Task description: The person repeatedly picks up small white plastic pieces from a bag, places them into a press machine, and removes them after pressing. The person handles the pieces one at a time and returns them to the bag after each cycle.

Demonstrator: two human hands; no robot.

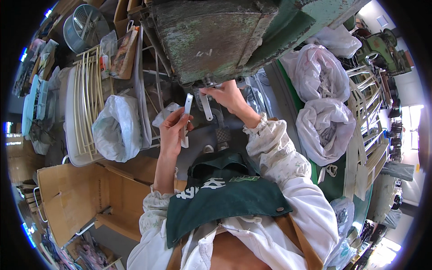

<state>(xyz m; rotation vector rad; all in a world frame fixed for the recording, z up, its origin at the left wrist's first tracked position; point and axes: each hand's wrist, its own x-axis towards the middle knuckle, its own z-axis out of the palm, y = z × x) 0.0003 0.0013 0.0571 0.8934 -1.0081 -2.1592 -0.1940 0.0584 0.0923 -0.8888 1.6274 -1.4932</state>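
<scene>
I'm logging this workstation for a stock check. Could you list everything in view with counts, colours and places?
Large machine: one, worn green and grey, top centre
Foot pedal: one, dark, below the machine
Upper strip: one, whitish, in the left hand
Second strip: one, whitish, by the right hand's fingertips
Open bags: three, white, one left, two right
Long slats: many, cream, left and right
Open carton: one, brown, lower left
Fan-like round unit: one, grey-blue, upper left
Farther machine: one, green, upper right
Background clutter: uncounted, mixed colours, around the edges
Apron: one, dark green, lower centre
Sleeves: two, whitish, patterned cuffs, lower centre
Hands: two, bare, centre
</scene>
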